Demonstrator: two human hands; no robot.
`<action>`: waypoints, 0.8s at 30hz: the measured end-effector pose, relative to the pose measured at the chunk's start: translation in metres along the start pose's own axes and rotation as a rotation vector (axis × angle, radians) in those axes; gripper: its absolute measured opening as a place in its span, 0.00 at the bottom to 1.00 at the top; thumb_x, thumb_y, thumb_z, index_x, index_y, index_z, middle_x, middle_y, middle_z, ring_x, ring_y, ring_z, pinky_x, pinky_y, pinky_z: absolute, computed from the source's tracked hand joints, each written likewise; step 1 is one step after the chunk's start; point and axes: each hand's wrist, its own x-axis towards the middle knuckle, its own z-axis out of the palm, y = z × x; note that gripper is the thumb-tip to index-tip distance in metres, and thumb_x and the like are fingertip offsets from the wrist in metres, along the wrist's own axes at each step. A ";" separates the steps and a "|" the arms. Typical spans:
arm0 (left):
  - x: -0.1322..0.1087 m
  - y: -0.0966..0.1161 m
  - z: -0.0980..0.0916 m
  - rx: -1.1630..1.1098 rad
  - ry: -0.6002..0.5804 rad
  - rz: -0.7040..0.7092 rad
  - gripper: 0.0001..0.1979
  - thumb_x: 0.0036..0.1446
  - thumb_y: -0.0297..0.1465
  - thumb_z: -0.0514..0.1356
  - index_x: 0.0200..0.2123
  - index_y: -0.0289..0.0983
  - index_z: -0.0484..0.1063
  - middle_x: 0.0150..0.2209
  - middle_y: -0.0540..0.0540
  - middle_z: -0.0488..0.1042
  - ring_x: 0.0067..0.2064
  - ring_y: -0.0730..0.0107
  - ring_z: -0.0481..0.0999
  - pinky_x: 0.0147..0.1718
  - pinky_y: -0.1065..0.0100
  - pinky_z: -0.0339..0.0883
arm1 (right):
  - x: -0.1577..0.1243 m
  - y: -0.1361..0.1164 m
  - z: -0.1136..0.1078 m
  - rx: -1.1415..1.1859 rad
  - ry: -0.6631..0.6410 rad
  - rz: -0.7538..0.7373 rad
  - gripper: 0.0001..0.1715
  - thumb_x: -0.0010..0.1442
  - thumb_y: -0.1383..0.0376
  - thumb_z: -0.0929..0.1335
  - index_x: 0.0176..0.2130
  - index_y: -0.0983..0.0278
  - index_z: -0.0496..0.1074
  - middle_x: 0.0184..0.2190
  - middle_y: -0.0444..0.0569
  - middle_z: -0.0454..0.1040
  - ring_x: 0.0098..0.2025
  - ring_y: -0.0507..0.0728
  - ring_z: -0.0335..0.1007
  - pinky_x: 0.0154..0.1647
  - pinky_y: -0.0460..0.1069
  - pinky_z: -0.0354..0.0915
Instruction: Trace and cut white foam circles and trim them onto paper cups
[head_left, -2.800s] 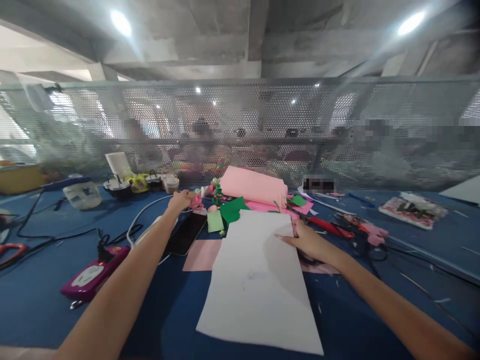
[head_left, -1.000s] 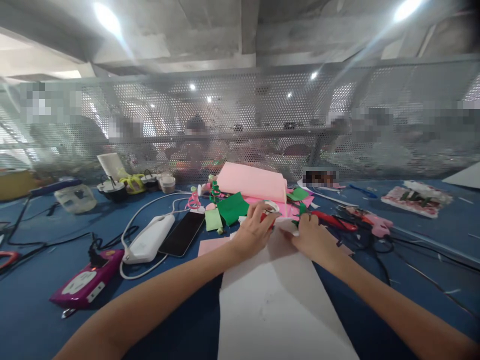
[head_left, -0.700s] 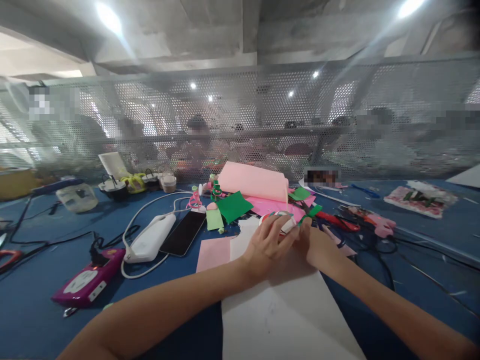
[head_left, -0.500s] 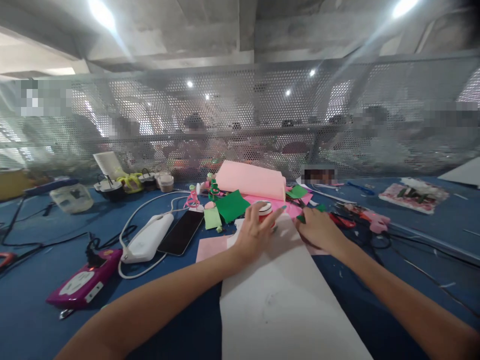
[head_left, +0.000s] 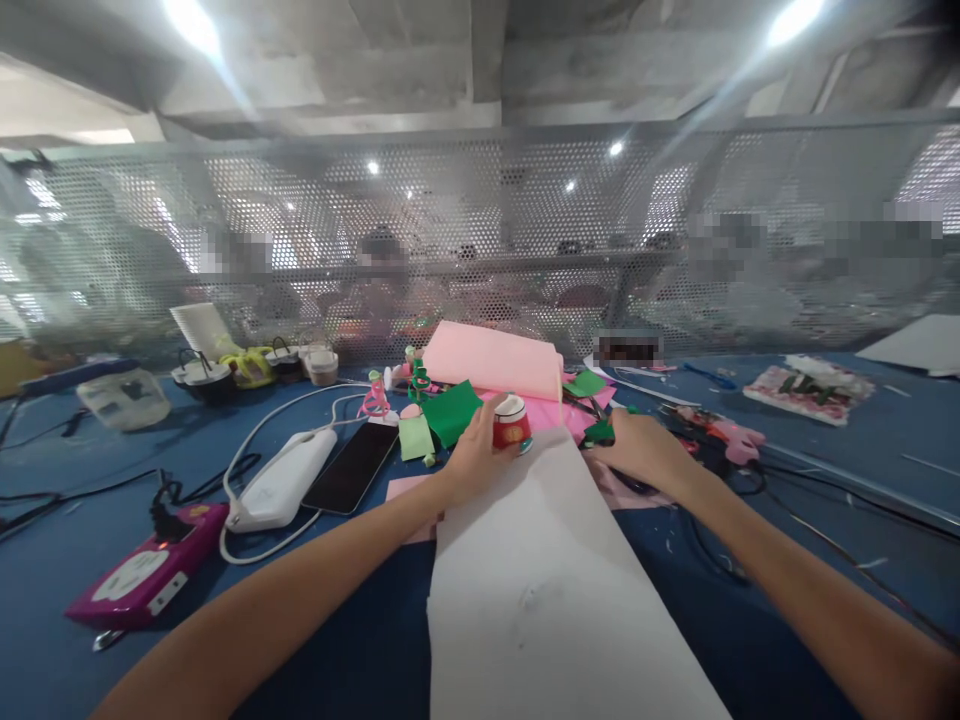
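Sitting upright inside the left hand's grip [head_left: 474, 458], a red container [head_left: 511, 431]

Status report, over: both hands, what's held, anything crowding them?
Left hand gripping small red-and-white object, at far end of white sheet. Right hand by green scraps, grip unclear. Pink roll close beyond.

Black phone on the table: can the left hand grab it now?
Probably yes, if it lets go first: the left hand is curled around a red-and-white object, but the black phone lies uncovered nearby.
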 end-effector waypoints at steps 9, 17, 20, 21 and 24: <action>0.010 0.009 -0.014 -0.044 0.377 0.034 0.32 0.54 0.29 0.60 0.59 0.39 0.48 0.61 0.35 0.57 0.64 0.54 0.57 0.62 0.50 0.52 | -0.040 -0.069 0.010 0.031 0.100 0.038 0.35 0.56 0.53 0.67 0.51 0.78 0.61 0.49 0.73 0.66 0.50 0.72 0.65 0.50 0.60 0.59; 0.004 -0.009 -0.015 -0.075 0.369 -0.092 0.32 0.52 0.30 0.63 0.57 0.41 0.53 0.60 0.38 0.59 0.62 0.53 0.61 0.61 0.51 0.56 | -0.035 -0.058 0.004 0.432 -0.167 0.188 0.44 0.48 0.42 0.69 0.50 0.72 0.64 0.36 0.62 0.77 0.39 0.69 0.74 0.37 0.56 0.66; 0.007 -0.007 -0.017 -0.097 0.395 -0.104 0.32 0.52 0.30 0.63 0.57 0.41 0.53 0.60 0.38 0.60 0.63 0.52 0.60 0.62 0.52 0.55 | -0.022 -0.050 0.009 0.730 -0.064 0.197 0.34 0.47 0.53 0.73 0.48 0.67 0.65 0.35 0.55 0.78 0.36 0.63 0.75 0.33 0.53 0.68; 0.010 -0.006 -0.021 -0.105 0.417 -0.109 0.32 0.51 0.30 0.63 0.57 0.40 0.53 0.60 0.38 0.59 0.63 0.53 0.60 0.62 0.52 0.54 | -0.017 -0.046 0.008 0.848 -0.032 0.216 0.31 0.49 0.56 0.73 0.49 0.67 0.64 0.34 0.53 0.78 0.34 0.61 0.75 0.32 0.51 0.68; 0.028 -0.006 -0.041 -0.165 0.512 -0.133 0.36 0.50 0.31 0.64 0.58 0.40 0.49 0.61 0.37 0.56 0.64 0.55 0.59 0.62 0.53 0.55 | -0.002 -0.022 -0.004 1.066 0.074 0.402 0.23 0.50 0.60 0.72 0.44 0.68 0.68 0.31 0.52 0.78 0.29 0.57 0.74 0.27 0.48 0.66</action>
